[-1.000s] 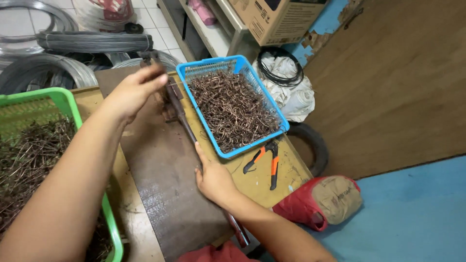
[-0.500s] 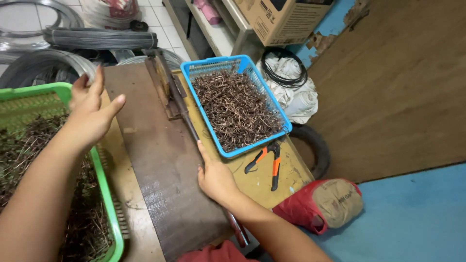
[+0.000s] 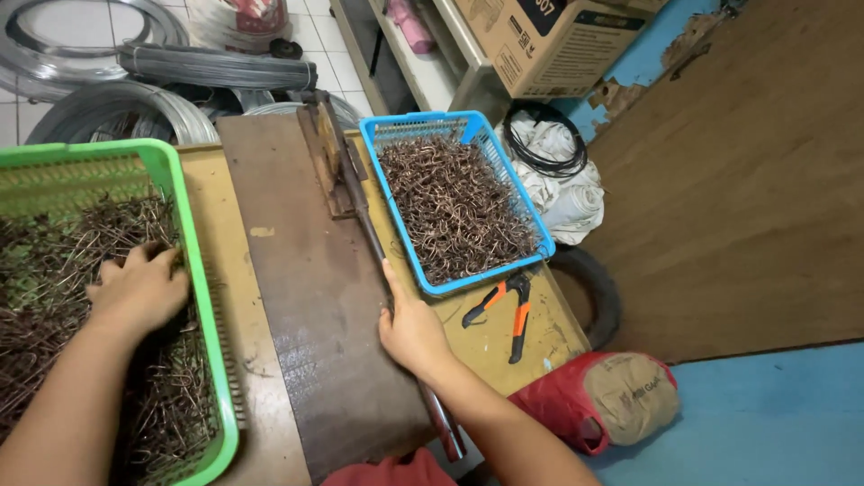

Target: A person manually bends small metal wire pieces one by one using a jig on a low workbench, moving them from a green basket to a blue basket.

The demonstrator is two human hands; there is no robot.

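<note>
While our left hand [image 3: 135, 288] sinks spread fingers into the green basket [image 3: 193, 270] of wire pieces [image 3: 54, 252], our right hand [image 3: 409, 328] wraps the lever bar [image 3: 360, 202]. We judge the wires light, springy, prickly; best scooped loosely from above.

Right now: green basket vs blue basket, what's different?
The green basket sits at the left of the bench; the blue basket sits at the right, beside the lever bar. The green basket holds straighter, loosely strewn wire pieces; the blue basket holds curled, bent ones packed densely. The left hand is inside the green basket; no hand touches the blue basket. Both are slotted plastic baskets holding brownish wire.
</note>
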